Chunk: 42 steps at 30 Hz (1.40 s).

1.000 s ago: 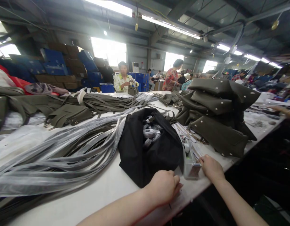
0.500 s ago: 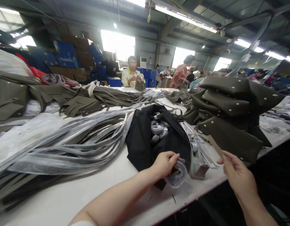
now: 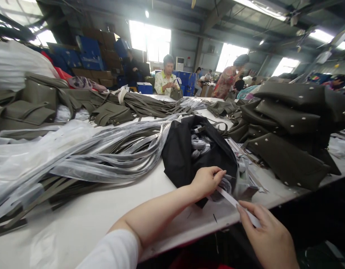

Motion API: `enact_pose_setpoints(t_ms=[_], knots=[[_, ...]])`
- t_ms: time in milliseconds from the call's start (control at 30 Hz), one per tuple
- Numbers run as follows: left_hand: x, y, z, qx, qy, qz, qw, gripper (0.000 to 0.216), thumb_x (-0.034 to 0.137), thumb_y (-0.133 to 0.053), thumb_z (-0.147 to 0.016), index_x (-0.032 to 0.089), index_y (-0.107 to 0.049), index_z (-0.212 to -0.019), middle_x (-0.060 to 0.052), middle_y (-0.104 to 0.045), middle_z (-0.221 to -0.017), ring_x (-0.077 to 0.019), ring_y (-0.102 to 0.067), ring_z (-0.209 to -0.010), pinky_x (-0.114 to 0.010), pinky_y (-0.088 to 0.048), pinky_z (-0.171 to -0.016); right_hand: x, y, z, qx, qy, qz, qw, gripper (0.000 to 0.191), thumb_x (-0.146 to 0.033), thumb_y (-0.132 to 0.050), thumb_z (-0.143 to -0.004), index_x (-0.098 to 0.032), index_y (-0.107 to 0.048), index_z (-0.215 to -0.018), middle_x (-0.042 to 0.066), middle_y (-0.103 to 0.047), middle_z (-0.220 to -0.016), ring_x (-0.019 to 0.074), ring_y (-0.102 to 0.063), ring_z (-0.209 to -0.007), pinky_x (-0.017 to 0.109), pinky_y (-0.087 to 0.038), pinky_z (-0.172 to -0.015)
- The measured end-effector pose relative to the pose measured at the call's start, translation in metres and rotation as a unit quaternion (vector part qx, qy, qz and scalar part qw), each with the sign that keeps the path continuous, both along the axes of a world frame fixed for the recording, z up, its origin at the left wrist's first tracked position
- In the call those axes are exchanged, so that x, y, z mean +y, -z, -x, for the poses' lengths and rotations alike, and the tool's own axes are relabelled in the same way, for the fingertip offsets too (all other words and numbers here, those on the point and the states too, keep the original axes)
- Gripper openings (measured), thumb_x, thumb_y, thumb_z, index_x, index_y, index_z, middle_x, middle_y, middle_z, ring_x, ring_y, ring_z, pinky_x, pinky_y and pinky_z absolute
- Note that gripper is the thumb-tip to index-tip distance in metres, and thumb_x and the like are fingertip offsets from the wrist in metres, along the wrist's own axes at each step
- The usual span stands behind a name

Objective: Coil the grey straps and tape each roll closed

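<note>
My left hand [image 3: 207, 180] pinches a roll of pale tape [image 3: 224, 185] at the near edge of an open black bag [image 3: 183, 157] that holds more rolls. A white strip of tape [image 3: 236, 203] runs from the roll down to my right hand [image 3: 266, 233], whose fingers close on its free end near the table's front edge. Both hands are over the white table [image 3: 113, 220].
Olive straps in clear plastic sleeves [image 3: 99, 153] lie to the left. A stack of olive studded bags [image 3: 290, 127] stands at the right. More olive pieces [image 3: 34, 108] fill the back left. Other people [image 3: 168, 76] work at the far end.
My left hand lifted a tape roll out of the black bag. My right hand dropped the small strip it held and now pulls the tape's end toward me. The camera tilted left.
</note>
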State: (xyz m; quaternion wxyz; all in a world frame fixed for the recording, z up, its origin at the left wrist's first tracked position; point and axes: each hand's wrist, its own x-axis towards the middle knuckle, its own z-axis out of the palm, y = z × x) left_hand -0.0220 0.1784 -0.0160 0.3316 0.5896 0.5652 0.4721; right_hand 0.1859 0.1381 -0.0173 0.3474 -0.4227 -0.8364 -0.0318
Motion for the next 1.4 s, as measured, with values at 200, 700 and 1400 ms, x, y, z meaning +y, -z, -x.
enact_pose_setpoints(t_ms=[200,700,1400], knots=[[-0.012,0.0,-0.017,-0.094,0.121,0.087,0.984,0.044,0.049,-0.048,-0.094,0.012,-0.07,-0.103,-0.003,-0.064,-0.065,-0.0133,-0.06,-0.056,-0.021,-0.048,-0.052,-0.007,-0.01,0.015,-0.091,-0.025,-0.081,0.992,0.028,-0.039,-0.042,-0.102,-0.023,-0.065,-0.1,0.004,-0.073,-0.083,0.0207,-0.069,-0.071,0.033,-0.045,-0.068],[-0.028,-0.024,-0.01,0.137,0.242,-0.178,0.944,0.04,0.035,-0.047,-0.1,0.013,-0.072,-0.077,-0.005,-0.067,-0.079,-0.0129,-0.062,-0.078,-0.019,-0.047,-0.075,0.0,-0.031,-0.009,0.183,-0.001,0.139,0.973,0.026,-0.051,-0.068,-0.083,-0.027,-0.074,-0.091,0.001,-0.076,-0.089,0.0205,-0.071,-0.079,0.028,-0.057,-0.072],[-0.038,-0.022,-0.018,0.143,0.13,-0.257,0.947,0.033,0.041,-0.054,-0.096,0.016,-0.076,-0.101,-0.007,-0.071,-0.09,-0.0146,-0.066,-0.082,-0.023,-0.052,-0.077,-0.019,-0.025,-0.01,0.521,-0.091,0.456,0.716,0.021,-0.039,-0.079,-0.079,-0.018,-0.078,-0.085,0.006,-0.076,-0.086,0.0142,-0.069,-0.073,0.017,-0.058,-0.07]])
